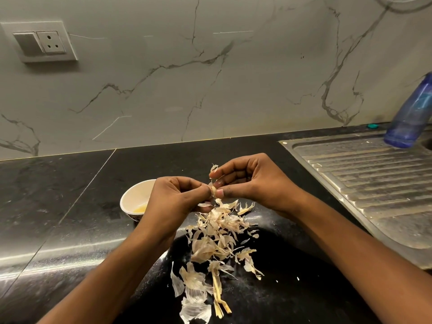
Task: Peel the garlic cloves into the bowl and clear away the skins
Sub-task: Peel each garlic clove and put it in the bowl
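Pinching one garlic clove (pixel 213 190) between them, a person's two bare hands meet above a black counter (pixel 58 195) in the single head view. The left hand (pixel 177 197) has its fingers curled in, thumb and fingertips closed on the clove's left side. The right hand (pixel 252 181) sets its thumb against the clove's right side with its other fingers bent above, and one strip of skin (pixel 214 169) sticks up by the forefinger. Directly beneath the hands lies one loose heap of skins (pixel 217 242), too many pieces to count, trailing toward the camera between the two forearms. One small white bowl (pixel 134 199) stands on the counter just left of the left hand, which hides its right rim; something pale yellow sits at its bottom, and what it is cannot be told. To the right is one ridged steel draining board (pixel 362 178), with one blue bottle (pixel 413 113) at its far end and one small green cap (pixel 372 126) near it. On the veined marble wall (pixel 210 78) behind sits one plate (pixel 44 42) with one switch and one socket.
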Demonstrator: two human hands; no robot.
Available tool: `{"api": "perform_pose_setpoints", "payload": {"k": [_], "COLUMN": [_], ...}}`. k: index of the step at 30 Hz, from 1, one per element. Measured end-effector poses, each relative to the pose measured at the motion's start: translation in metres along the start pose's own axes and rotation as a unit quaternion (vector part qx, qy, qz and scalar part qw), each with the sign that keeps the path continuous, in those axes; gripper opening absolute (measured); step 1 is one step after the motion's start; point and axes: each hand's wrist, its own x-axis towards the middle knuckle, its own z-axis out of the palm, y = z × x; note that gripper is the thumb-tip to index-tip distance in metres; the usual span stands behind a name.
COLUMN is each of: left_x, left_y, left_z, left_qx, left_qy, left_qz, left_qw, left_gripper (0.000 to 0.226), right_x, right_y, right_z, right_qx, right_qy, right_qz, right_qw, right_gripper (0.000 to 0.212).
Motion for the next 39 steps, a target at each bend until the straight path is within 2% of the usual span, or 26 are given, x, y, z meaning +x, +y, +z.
{"api": "perform_pose_setpoints", "payload": {"k": [8,15,26,33,39], "left_x": [0.0014,0.0024,0.0050,0.0038,0.0035], "left_y": [-0.0053,-0.0040,0.0002,0.0019,-0.0001], "left_z": [0.0023,0.0031,-0.0015,-0.0020,-0.0029], "left_qx": [0.011,-0.019,-0.059,-0.080,-0.028], "left_qy": [0.016,-0.003,0.011,0.019,0.017], "left_qz": [0.033,0.016,0.013,0.000,0.003], "left_qw": [0.999,1.000,0.998,0.997,0.999], "left_gripper": [0.010,0.015,0.015,0.010,0.005], "right_x": [0.0002,0.0006,0.0011,-0.0003,-0.0031], "right_y": [-0.0007,0.0006,0.0014,-0.0017,-0.0048], "right_z": [0.0027,0.0040,0.0027,0.0015,0.0059], "right_qx": [0.023,0.022,0.081,0.008,-0.075], "right_qy": [0.007,0.015,0.013,0.019,0.019], "right_qz": [0.001,-0.002,0.003,-0.017,-0.056], "right_qw": [1.000,1.000,0.997,1.000,0.995], "right_gripper": [0.040,0.056,0.057,0.059,0.065]}}
